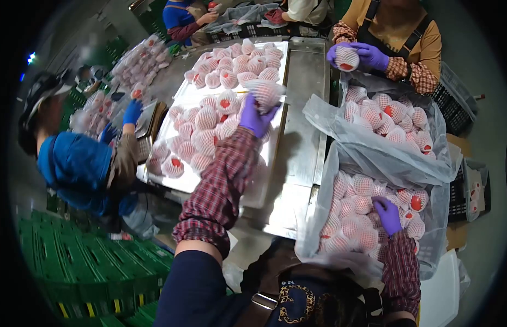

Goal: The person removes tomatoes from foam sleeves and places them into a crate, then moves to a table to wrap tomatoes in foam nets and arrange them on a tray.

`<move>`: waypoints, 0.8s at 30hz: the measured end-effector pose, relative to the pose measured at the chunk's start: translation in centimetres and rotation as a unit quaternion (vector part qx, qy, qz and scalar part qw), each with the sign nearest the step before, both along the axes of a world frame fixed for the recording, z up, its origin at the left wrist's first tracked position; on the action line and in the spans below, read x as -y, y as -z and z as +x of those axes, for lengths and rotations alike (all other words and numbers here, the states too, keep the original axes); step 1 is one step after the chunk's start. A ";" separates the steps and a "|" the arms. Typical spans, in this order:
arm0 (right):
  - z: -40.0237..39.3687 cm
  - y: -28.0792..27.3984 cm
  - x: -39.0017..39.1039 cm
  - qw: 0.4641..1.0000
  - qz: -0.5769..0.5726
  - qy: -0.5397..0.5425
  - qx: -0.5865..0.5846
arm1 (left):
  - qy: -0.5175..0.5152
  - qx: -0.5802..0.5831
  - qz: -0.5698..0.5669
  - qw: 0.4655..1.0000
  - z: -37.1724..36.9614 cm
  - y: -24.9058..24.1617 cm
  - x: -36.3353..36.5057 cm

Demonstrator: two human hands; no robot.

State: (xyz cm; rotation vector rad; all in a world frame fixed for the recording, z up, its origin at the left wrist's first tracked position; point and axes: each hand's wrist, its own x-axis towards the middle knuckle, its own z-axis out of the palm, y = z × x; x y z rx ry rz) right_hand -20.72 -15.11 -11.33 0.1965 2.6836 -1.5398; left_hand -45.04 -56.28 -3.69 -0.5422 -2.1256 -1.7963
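My left hand (256, 119), in a purple glove, is closed around a red, apple-like fruit in a white foam net (266, 94). Motion blurs this fruit, raised above the white tray (278, 133) where many similar netted fruits (206, 117) are piled. On the right, my purple-gloved right hand (388, 215) lies with fingers extended over netted fruits (354, 231) in the nearer lined crate. Nothing shows gripped in it, though its underside is hidden. Translucent plastic lining (313, 218) hangs over that crate's side.
A second lined crate (439, 150) of netted fruit adjoins mine; behind it a co-worker's purple gloves (370, 56) hold a netted fruit. Another person in blue (73, 166) works at left. Green crates (95, 261) stand lower left. The metal table (302, 120) separates tray and crates.
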 end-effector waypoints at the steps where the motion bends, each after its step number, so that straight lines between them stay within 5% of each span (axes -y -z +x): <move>1: 0.4 0.7 0.5 1.000 0.004 -0.010 0.022 | -0.088 -0.048 -0.136 0.986 -2.2 0.4 3.1; 3: 0.7 0.6 2.2 0.997 0.020 -0.026 0.066 | -0.025 0.189 0.160 0.969 -6.9 0.5 7.1; 4: 0.7 -0.2 3.4 0.995 0.032 -0.032 0.086 | 0.016 0.298 0.411 0.861 -8.0 -0.5 8.5; 5: 0.6 -0.7 4.6 0.993 0.045 -0.038 0.107 | 0.018 0.323 0.508 0.799 -9.7 -0.8 9.8; 6: 0.5 -0.3 5.8 0.994 0.042 -0.022 0.097 | 0.007 0.313 0.515 0.798 -11.4 -1.0 10.8; 7: 0.8 0.7 7.1 0.995 0.038 -0.004 0.090 | -0.013 0.240 0.283 0.929 -16.2 3.2 14.3; 8: 1.1 1.8 8.0 0.996 0.034 0.016 0.084 | -0.084 0.140 0.048 0.985 -21.0 7.3 17.7; 9: 1.1 2.4 8.7 0.992 0.099 -0.002 0.075 | -0.152 0.115 -0.120 0.974 -21.6 5.6 17.6; 12: 0.4 2.0 10.7 0.980 0.190 0.024 0.057 | -0.278 0.037 -0.369 0.886 -24.0 3.6 18.5; 15: -0.2 2.9 10.8 0.976 0.195 0.061 0.072 | -0.351 0.085 -0.340 0.868 -27.2 3.3 19.0; 17: 0.3 3.6 10.3 0.970 0.219 0.082 0.070 | -0.292 0.128 -0.219 0.922 -29.2 3.5 19.1; 18: 0.5 3.8 9.6 0.963 0.242 0.095 0.072 | -0.204 0.201 -0.019 0.958 -29.9 2.9 18.8; 19: 1.0 4.7 8.8 0.963 0.230 0.115 0.085 | -0.112 0.307 0.307 0.894 -29.5 1.1 18.0; 20: 1.8 5.4 8.0 0.962 0.217 0.137 0.099 | -0.084 0.378 0.482 0.786 -28.1 -1.3 16.3; 21: 2.2 5.4 7.7 0.960 0.221 0.125 0.118 | -0.067 0.411 0.541 0.731 -26.2 -3.0 14.6; 23: 1.4 3.9 8.6 0.946 0.259 0.085 0.174 | 0.054 0.320 0.426 0.844 -20.6 -5.2 9.5; 24: 1.2 2.7 9.5 0.929 0.295 0.058 0.215 | 0.141 0.327 0.403 0.843 -19.1 -5.5 7.9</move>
